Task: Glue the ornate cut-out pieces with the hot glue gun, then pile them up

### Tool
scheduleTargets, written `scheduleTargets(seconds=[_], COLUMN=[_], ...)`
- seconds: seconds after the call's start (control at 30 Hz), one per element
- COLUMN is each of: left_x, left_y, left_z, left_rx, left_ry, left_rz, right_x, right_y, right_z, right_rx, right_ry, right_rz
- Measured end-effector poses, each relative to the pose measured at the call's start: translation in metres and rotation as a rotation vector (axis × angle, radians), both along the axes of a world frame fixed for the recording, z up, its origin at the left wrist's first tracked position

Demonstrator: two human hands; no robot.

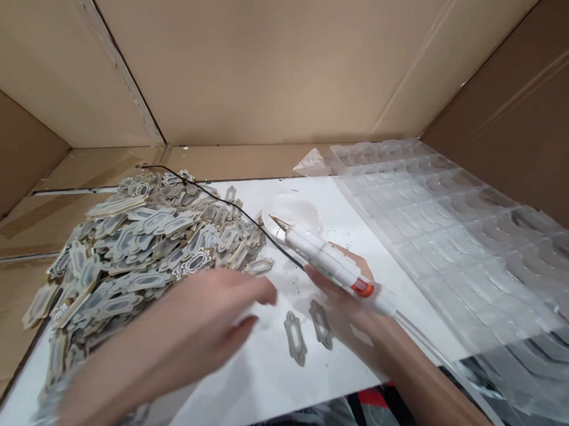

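My right hand [349, 286] is wrapped round a white corded pen-shaped tool [328, 258], which has a pointed brass-coloured tip and an orange part near its rear. The tip points up and left, over the near side of a shallow white dish [306, 208]. My left hand [227, 306], blurred, hovers just right of a big heap of flat openwork metal pieces [141, 241]. Its thumb and index finger are apart, with nothing visible between them. Two similar frame-shaped pieces, a left one [296, 339] and a right one [321, 324], lie side by side on the white sheet between my hands.
Stacked clear plastic trays [459, 228] cover the right side. A small clear bag [311, 163] sits behind the dish. A thin black cord [216, 196] crosses from the back left over the heap toward my right hand. Cardboard walls [275, 59] enclose the back and sides.
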State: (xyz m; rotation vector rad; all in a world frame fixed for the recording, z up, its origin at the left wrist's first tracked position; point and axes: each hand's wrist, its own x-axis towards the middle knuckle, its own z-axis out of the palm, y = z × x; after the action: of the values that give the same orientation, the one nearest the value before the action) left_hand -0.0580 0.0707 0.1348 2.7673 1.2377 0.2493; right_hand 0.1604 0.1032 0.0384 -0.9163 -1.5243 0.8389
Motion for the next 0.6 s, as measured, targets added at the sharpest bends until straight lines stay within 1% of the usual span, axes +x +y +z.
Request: scheduleTargets(seconds=[0.03, 0.07, 0.17, 0.23, 0.3, 0.37, 0.43, 0.5, 0.6], left_x=[0.009, 0.016, 0.029, 0.032, 0.032, 0.030, 0.027, 0.020, 0.001], left_y=[-0.001, -0.002, 0.001, 0.003, 0.003, 0.003, 0.004, 0.008, 0.017], left_z=[-0.011, -0.023, -0.054, -0.067, -0.075, -0.078, -0.076, -0.070, -0.054], left_rx=[-0.067, -0.105, -0.112, -0.117, -0.095, -0.045, 0.029, 0.136, 0.396], left_ry=[0.054, 0.094, 0.082, 0.044, 0.023, 0.026, 0.047, 0.060, 0.011], left_rz=[-0.079, -0.121, -0.230, -0.271, -0.285, -0.291, -0.283, -0.255, -0.171], right_x=[0.000, 0.000, 0.000, 0.000, -0.001, -0.001, -0.001, -0.001, -0.002], right_y=[0.000, 0.000, -0.001, -0.001, -0.001, -0.002, -0.002, -0.002, -0.001], right_z=[0.001, 0.001, 0.000, 0.000, 0.001, 0.002, 0.003, 0.003, -0.001], right_rx=[-0.012, -0.025, -0.042, -0.037, -0.035, -0.043, -0.062, -0.089, -0.078], right_ry=[0.006, 0.013, 0.046, 0.064, 0.055, 0.038, 0.037, 0.052, 0.074], right_rz=[-0.001, 0.000, -0.001, -0.004, -0.004, -0.004, 0.004, 0.007, -0.004])
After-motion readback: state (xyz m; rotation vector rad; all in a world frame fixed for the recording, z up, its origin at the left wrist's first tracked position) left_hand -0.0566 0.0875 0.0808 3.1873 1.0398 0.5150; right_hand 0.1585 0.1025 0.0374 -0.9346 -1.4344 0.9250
